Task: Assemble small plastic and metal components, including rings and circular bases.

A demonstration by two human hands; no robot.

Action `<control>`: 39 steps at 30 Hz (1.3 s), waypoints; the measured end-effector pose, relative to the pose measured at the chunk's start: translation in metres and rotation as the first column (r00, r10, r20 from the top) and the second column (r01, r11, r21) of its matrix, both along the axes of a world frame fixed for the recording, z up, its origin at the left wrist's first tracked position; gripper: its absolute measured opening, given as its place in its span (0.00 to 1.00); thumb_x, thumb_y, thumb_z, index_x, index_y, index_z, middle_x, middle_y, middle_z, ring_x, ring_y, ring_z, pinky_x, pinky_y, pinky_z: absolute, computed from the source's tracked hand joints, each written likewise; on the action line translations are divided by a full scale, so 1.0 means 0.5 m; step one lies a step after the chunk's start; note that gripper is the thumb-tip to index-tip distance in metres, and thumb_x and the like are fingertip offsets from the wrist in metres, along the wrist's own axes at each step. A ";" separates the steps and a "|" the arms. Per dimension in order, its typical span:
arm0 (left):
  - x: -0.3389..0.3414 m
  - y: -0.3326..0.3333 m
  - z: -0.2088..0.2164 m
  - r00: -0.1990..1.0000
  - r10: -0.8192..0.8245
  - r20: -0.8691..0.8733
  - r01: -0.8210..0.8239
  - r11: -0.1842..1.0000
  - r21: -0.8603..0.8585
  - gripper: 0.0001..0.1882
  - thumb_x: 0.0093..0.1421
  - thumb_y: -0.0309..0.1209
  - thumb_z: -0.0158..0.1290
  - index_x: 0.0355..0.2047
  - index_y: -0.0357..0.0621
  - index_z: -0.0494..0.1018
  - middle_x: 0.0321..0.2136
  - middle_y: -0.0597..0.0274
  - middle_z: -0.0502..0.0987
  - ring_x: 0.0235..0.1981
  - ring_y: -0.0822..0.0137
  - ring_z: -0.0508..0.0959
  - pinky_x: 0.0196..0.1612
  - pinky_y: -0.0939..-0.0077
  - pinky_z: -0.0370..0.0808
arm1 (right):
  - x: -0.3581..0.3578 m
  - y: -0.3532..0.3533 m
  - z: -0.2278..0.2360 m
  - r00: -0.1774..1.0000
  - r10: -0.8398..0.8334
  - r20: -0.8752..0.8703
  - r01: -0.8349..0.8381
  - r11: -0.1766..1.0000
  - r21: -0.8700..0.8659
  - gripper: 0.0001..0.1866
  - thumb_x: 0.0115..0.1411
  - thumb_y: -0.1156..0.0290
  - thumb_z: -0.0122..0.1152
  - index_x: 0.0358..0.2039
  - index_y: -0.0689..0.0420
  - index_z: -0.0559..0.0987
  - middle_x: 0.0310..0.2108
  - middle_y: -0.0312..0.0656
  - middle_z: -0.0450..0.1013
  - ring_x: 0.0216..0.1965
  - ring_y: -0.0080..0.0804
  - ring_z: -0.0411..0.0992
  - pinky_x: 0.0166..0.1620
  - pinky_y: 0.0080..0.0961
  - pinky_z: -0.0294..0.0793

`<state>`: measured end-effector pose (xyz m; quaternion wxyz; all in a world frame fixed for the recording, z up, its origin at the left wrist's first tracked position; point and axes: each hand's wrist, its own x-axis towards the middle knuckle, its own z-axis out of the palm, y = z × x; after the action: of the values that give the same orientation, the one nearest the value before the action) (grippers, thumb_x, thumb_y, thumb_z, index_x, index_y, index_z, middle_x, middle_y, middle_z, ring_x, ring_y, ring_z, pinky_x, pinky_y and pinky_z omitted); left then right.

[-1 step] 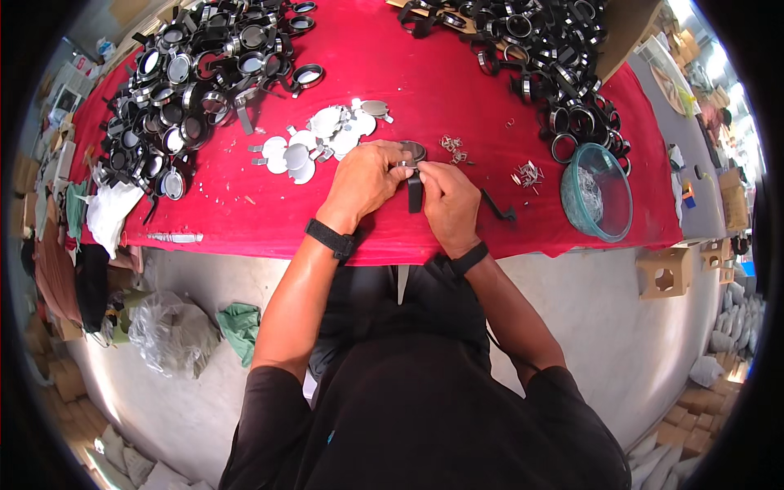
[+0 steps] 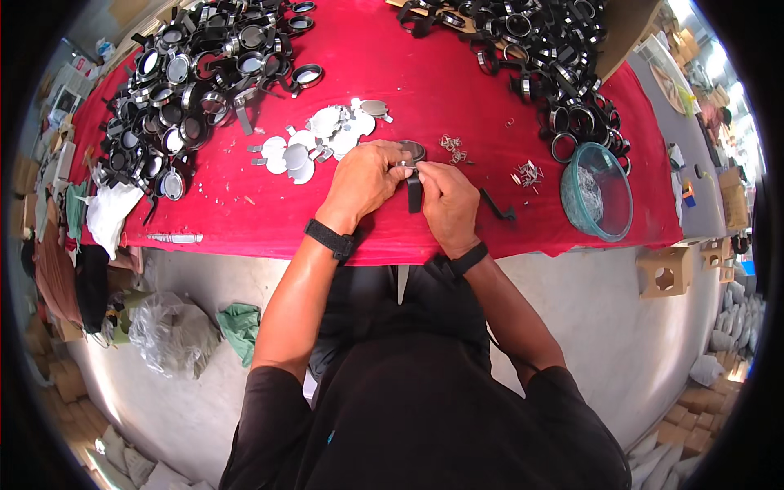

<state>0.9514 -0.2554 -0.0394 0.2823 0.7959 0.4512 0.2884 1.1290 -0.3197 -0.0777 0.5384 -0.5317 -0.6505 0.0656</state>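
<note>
A round part [image 2: 415, 150] with a grey disc face and a black handle [image 2: 415, 194] lies between my hands near the table's front edge, its handle toward me. My left hand [image 2: 369, 181] is closed on the disc end, with thumb and fingers pinching it. My right hand [image 2: 452, 200] has its fingertips pinched together where handle and disc meet; whatever they hold is too small and hidden to tell. Left of my hands lie several loose silver discs with tabs [image 2: 327, 122]. To the right are small metal springs [image 2: 452, 147], pale pins [image 2: 528, 175] and a loose black handle [image 2: 496, 206].
Black ring parts with handles [image 2: 192, 98] are heaped at the far left, and a similar heap [image 2: 563, 65] stands far right. A teal-rimmed clear bowl [image 2: 581, 204] holds small pieces at the right edge. Red cloth [image 2: 367, 45] covers the table. Plastic bags [image 2: 173, 333] lie on the floor.
</note>
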 end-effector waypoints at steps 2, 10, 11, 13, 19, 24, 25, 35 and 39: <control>0.001 0.000 -0.002 1.000 0.000 -0.030 0.001 0.999 0.042 0.14 0.63 0.28 0.67 0.49 0.42 0.89 0.52 0.49 0.88 0.50 0.45 0.88 0.55 0.57 0.84 | -0.001 0.002 -0.005 1.000 0.007 0.002 -0.007 1.000 -0.013 0.11 0.63 0.83 0.66 0.46 0.61 0.87 0.42 0.51 0.85 0.45 0.51 0.85 0.49 0.42 0.85; 0.018 -0.007 0.006 0.994 0.058 -0.095 -0.050 0.995 0.082 0.14 0.59 0.30 0.68 0.45 0.41 0.89 0.51 0.50 0.88 0.49 0.46 0.88 0.54 0.56 0.84 | 0.001 -0.002 -0.007 1.000 0.002 -0.022 -0.002 0.999 -0.034 0.11 0.64 0.83 0.66 0.46 0.62 0.87 0.42 0.51 0.85 0.44 0.51 0.85 0.48 0.41 0.85; 0.021 -0.007 0.007 0.993 0.066 -0.096 -0.056 0.993 0.103 0.14 0.58 0.30 0.68 0.44 0.41 0.89 0.50 0.50 0.88 0.48 0.46 0.88 0.54 0.57 0.84 | 0.003 -0.004 -0.005 0.999 0.000 -0.039 -0.001 0.999 -0.039 0.10 0.64 0.83 0.66 0.45 0.62 0.87 0.42 0.51 0.85 0.44 0.50 0.85 0.48 0.41 0.85; 0.021 -0.008 0.003 0.994 0.070 -0.080 -0.057 0.987 0.147 0.14 0.58 0.30 0.68 0.44 0.40 0.89 0.49 0.49 0.88 0.47 0.45 0.88 0.53 0.57 0.84 | 0.005 -0.018 0.016 0.996 -0.016 -0.083 0.012 0.998 -0.057 0.09 0.65 0.83 0.66 0.45 0.63 0.87 0.41 0.51 0.85 0.43 0.50 0.85 0.48 0.40 0.85; 0.027 -0.017 0.011 0.995 0.070 -0.070 -0.062 0.993 0.099 0.13 0.59 0.28 0.67 0.44 0.40 0.89 0.50 0.49 0.88 0.48 0.45 0.88 0.53 0.57 0.84 | 0.113 -0.077 0.037 0.986 -0.152 -0.073 0.145 0.985 -0.095 0.08 0.66 0.82 0.67 0.44 0.62 0.88 0.41 0.50 0.86 0.43 0.47 0.86 0.48 0.37 0.85; 0.017 -0.008 0.009 0.998 0.049 -0.026 -0.049 0.999 -0.012 0.15 0.61 0.25 0.68 0.48 0.39 0.89 0.53 0.48 0.87 0.50 0.48 0.88 0.54 0.61 0.84 | 0.283 -0.106 0.036 0.918 -0.379 0.118 0.393 0.910 -0.134 0.10 0.65 0.77 0.70 0.46 0.60 0.88 0.41 0.51 0.86 0.43 0.51 0.85 0.48 0.41 0.83; 0.019 -0.006 0.011 0.999 0.042 -0.019 -0.042 0.999 -0.014 0.15 0.61 0.25 0.68 0.48 0.39 0.89 0.53 0.48 0.87 0.50 0.48 0.88 0.54 0.61 0.84 | 0.310 -0.110 0.036 0.914 -0.385 0.125 0.400 0.907 -0.133 0.10 0.65 0.77 0.70 0.46 0.60 0.88 0.41 0.51 0.86 0.43 0.51 0.85 0.48 0.41 0.83; 0.026 -0.001 -0.020 0.986 0.142 0.092 -0.131 0.984 -0.120 0.13 0.59 0.25 0.66 0.45 0.42 0.90 0.52 0.50 0.88 0.47 0.49 0.88 0.52 0.61 0.84 | 0.417 -0.108 0.012 0.873 -0.229 0.431 0.411 0.822 -0.394 0.10 0.61 0.74 0.74 0.42 0.62 0.89 0.39 0.52 0.85 0.39 0.50 0.84 0.45 0.41 0.83; 0.033 -0.005 -0.012 0.985 0.160 0.066 -0.153 0.984 -0.095 0.15 0.59 0.22 0.64 0.46 0.40 0.90 0.51 0.48 0.88 0.47 0.51 0.89 0.52 0.63 0.84 | 0.426 -0.090 -0.011 0.775 -0.315 0.548 0.527 0.801 -0.284 0.08 0.63 0.74 0.71 0.41 0.62 0.88 0.38 0.54 0.85 0.41 0.55 0.84 0.46 0.47 0.82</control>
<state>0.9678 -0.2577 -0.0454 0.3105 0.7335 0.5142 0.3181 1.3418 -0.3647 -0.0832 0.2344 -0.7695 -0.5917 -0.0530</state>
